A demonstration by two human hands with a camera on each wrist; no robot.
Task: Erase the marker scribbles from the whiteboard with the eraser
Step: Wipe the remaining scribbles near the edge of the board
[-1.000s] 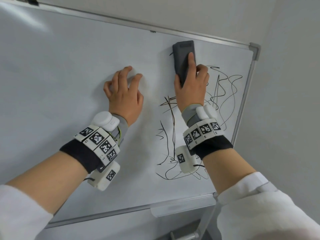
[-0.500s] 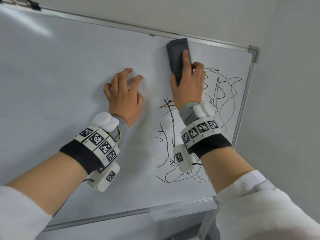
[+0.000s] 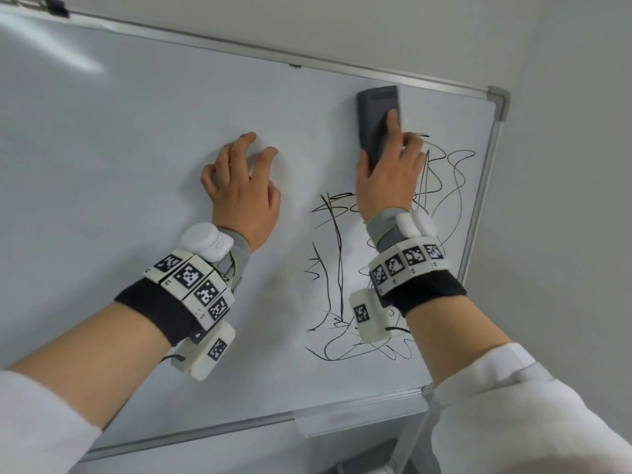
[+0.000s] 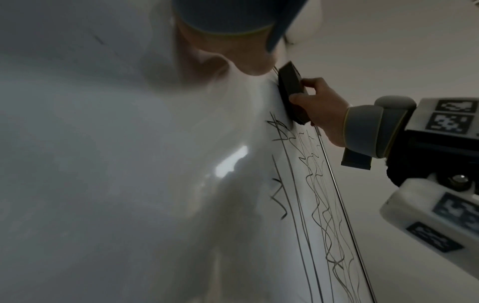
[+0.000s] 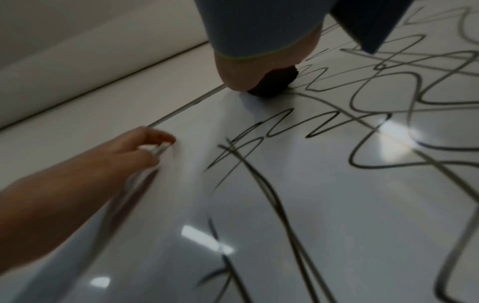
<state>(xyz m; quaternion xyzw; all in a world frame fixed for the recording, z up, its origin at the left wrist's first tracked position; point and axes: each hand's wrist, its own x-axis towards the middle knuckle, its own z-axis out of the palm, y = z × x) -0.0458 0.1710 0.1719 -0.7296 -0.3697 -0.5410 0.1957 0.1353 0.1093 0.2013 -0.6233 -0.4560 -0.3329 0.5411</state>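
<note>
A whiteboard [image 3: 136, 148] fills the head view. Black marker scribbles [image 3: 335, 268] cover its right part, from mid-height down to near the bottom rail. My right hand [image 3: 386, 165] grips a dark grey eraser [image 3: 376, 111] and holds it flat against the board near the top right, just above the scribbles. The left wrist view shows the eraser [image 4: 291, 90] edge-on against the board. My left hand [image 3: 242, 186] rests on the bare board left of the scribbles, fingers bent with their tips touching the surface, holding nothing.
The board's metal frame has a grey corner piece [image 3: 499, 100] at the top right. A marker tray [image 3: 359, 415] runs under the bottom rail. A pale wall [image 3: 564, 200] lies to the right of the board.
My right hand slid the eraser left and slightly up, then back right to near the top edge. The left hand has stayed in place.
</note>
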